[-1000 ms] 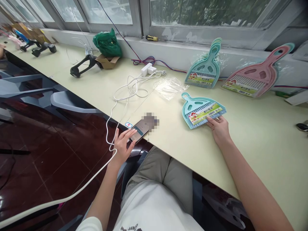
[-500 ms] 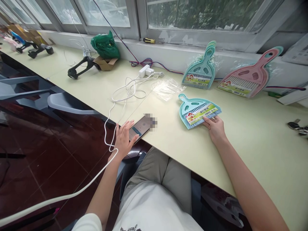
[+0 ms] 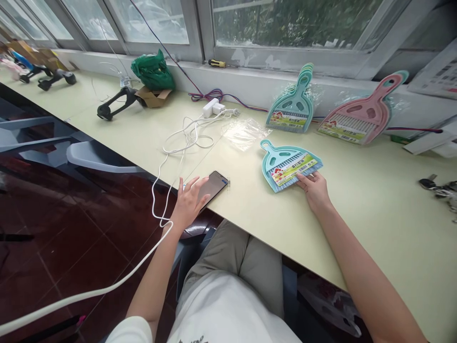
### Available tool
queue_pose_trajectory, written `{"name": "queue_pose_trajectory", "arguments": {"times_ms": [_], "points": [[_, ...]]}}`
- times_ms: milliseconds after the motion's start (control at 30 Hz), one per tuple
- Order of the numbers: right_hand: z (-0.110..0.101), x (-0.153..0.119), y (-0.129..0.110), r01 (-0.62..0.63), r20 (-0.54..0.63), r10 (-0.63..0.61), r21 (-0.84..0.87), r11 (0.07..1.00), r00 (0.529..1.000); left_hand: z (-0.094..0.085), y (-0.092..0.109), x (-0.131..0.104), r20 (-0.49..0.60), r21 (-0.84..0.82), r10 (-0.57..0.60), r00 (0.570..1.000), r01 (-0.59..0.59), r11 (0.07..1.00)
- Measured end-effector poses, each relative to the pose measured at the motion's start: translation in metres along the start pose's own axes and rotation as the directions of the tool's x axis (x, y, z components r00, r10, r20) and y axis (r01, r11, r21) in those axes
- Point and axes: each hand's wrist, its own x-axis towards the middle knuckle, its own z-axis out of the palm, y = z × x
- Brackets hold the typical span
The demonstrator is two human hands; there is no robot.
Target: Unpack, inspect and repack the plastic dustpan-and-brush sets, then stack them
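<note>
A smartphone [image 3: 215,186] lies at the table's front edge, its screen dimly lit. Over its lower left part is my left hand [image 3: 189,202], fingers spread; whether the fingertips touch the glass I cannot tell. To the right, a turquoise dustpan and brush set [image 3: 290,167] with a printed label band rests on the table, handle pointing up and left. My right hand [image 3: 314,190] grips its lower right edge by the brush bristles, thumb on top and the other fingers partly hidden.
Turquoise dustpan sets [image 3: 291,107] and pink ones [image 3: 364,114] lean against the window wall. A clear plastic wrapper [image 3: 246,133], a white charger [image 3: 213,108] with looping cable, a green bag [image 3: 153,71] and a screwdriver [image 3: 217,63] are further back. Keys [image 3: 441,189] lie far right.
The phone's screen has changed from a page with a blue button to a dimmer one. My left fingers have lifted and spread. My right hand keeps its hold on the dustpan set.
</note>
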Motion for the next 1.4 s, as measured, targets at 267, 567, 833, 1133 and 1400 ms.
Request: {"name": "queue_pose_trajectory", "arguments": {"times_ms": [267,567,833,1133,1400], "points": [[0.001,0.001,0.000,0.009,0.000,-0.009,0.001,1.000,1.000,0.000,-0.001,0.006,0.043,-0.005,-0.003,0.999,0.003,1.000],[0.001,0.001,-0.001,0.016,0.021,-0.017,0.006,1.000,1.000,0.001,-0.001,0.011,0.053,0.000,-0.004,0.999,0.004,1.000],[0.001,0.001,-0.001,0.007,0.021,-0.007,0.014,1.000,1.000,0.001,-0.003,0.015,0.056,0.023,0.000,0.998,-0.001,1.000],[-0.001,0.005,0.003,0.004,0.020,-0.005,0.020,1.000,1.000,0.006,-0.003,0.023,0.078,0.016,0.001,0.997,-0.002,1.000],[-0.002,0.005,0.003,0.004,0.030,-0.005,0.028,1.000,1.000,0.011,0.000,0.027,0.104,0.006,0.020,0.994,-0.021,1.000]]}}
